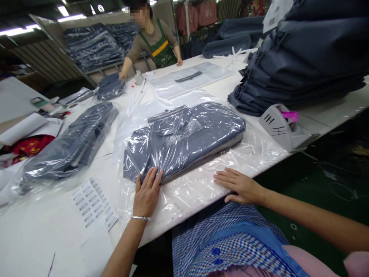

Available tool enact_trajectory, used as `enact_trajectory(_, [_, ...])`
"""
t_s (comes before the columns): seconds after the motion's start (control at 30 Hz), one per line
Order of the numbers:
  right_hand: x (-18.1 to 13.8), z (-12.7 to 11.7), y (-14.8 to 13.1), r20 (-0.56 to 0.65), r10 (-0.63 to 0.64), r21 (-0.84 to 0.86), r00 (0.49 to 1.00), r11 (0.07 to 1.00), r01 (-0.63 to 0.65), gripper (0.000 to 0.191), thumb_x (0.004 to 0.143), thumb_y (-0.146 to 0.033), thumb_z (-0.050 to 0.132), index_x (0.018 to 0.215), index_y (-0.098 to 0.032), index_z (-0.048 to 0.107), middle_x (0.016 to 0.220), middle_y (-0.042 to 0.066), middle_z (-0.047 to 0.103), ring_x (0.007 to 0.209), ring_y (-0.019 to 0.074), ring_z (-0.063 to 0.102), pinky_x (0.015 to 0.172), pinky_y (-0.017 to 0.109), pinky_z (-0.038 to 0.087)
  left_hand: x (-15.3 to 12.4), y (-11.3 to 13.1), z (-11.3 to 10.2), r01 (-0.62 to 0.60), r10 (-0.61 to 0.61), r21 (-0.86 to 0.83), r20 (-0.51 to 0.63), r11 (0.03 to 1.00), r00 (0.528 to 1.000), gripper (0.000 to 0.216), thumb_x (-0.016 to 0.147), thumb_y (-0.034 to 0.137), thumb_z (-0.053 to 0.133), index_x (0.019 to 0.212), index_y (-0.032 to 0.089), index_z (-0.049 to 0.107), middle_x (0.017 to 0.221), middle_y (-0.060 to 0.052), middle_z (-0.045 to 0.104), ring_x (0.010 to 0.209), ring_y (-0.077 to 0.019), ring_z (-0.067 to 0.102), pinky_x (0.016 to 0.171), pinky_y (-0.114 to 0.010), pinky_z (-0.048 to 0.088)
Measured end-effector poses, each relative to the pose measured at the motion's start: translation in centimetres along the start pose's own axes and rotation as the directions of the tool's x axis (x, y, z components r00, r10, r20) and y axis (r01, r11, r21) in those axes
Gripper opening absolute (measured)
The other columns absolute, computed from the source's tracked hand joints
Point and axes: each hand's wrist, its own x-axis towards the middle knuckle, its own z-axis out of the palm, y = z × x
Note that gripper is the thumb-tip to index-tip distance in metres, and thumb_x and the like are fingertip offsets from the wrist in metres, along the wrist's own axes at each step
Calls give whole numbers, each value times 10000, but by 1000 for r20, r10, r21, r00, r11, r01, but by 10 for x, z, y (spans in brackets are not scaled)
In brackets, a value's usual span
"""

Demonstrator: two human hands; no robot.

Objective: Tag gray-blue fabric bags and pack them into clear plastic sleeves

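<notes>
Closest to you, your left hand (147,192) lies flat with the fingers spread and released, gripping nothing. The fingertips rest on the near left corner of the bagged garment (184,138), and the palm sits on the plastic in front of it. That flat press looks meant to pin the package so it cannot slide on the slick film. Your right hand (240,186) is also open and relaxed, palm down on the loose plastic (198,188) that trails from the bag toward the table edge. It is just beside the garment's near right side but not touching the cloth, and it seems to hold the slack film smooth against the table (43,231).

The bagged garment itself, folded grey-blue cloth inside clear film, lies flat in the middle of the table straight ahead of you, just beyond your hands.

To your left, a sheet of barcode labels (93,206) sits near the table edge, probably kept there for easy reach. Beyond it a second bagged package (72,144) lies off to the side. To the right, a grey tape dispenser (284,127) stands at the table's edge, with a tall stack of folded garments (305,65) behind it.

Further off, flat empty bags (190,79) lie spread on the table. At the far side a co-worker (155,42) in a green apron leans over with one hand on another bagged bundle (111,86).
</notes>
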Motion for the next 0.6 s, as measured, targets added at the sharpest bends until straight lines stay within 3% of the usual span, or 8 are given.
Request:
enact_trajectory(0.13, [-6,3,5,20,1,51,1000,999,-2,648,923,-394,609,1484,-164,380,1449,133,484,1393,252,377,1156,486,327,-1,0,1,13,-13,-3,8,1000,1000,613,949,166,423,1518,296,236,1540,-74,380,1424,-254,345,1207,-536,124])
enact_trajectory(0.4, [-2,3,23,-34,-91,189,995,977,96,435,894,-367,659,1303,-228,605,1301,62,631,1332,212,463,1111,422,412,0,1,0,15,-15,-4,0,1000,1000,597,948,169,429,1511,287,271,1528,-78,402,1416,-250,361,1207,-528,126])
enact_trajectory(0.53, [2,4,22,-134,-64,152,989,985,84,249,960,-244,558,1180,-243,675,1205,27,691,1238,172,564,1061,387,469,0,0,1,17,-17,-30,-15,999,1000,594,946,169,421,1508,297,279,1526,-78,405,1413,-255,365,1206,-531,115])
enact_trajectory(0.6, [10,-1,19,-159,-70,75,985,994,83,247,978,-194,496,1119,-248,692,1172,17,706,1149,162,628,1048,404,477,0,-1,1,10,-11,-32,-11,999,1000,593,945,175,421,1509,295,279,1530,-81,397,1415,-260,362,1205,-531,119])
